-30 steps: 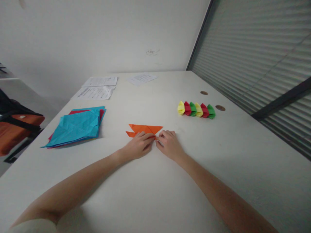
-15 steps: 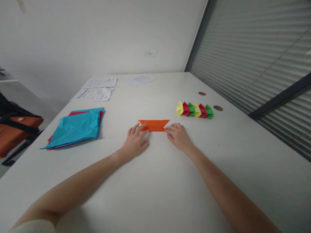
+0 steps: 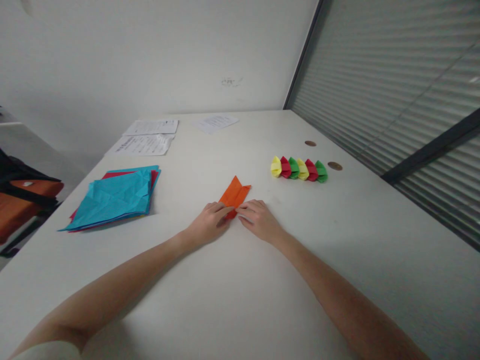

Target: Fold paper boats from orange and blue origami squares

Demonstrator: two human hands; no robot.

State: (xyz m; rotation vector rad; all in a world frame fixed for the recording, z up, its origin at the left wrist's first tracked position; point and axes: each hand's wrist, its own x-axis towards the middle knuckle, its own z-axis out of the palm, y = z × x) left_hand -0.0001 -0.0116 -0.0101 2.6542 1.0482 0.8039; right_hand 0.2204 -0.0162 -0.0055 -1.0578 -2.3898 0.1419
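Note:
A folded orange paper strip [image 3: 235, 192] lies on the white table [image 3: 240, 280], pointing away from me at a slant. My left hand [image 3: 209, 227] pinches its near end from the left, fingers curled together. My right hand [image 3: 258, 220] meets it from the right, fingertips pressed on the same near end. Both forearms stretch across the table toward the paper.
A stack of blue and red paper sheets [image 3: 114, 196] lies at the left. A row of folded yellow, red and green paper pieces [image 3: 299, 169] sits at the right, near two round table holes [image 3: 334, 165]. Printed sheets [image 3: 144, 142] lie at the back. An orange chair [image 3: 18, 205] stands at the far left.
The orange paper went from a wide shape to a flat horizontal strip and now lies turned, pointing away. My hands spread to its ends, then came together on its near end.

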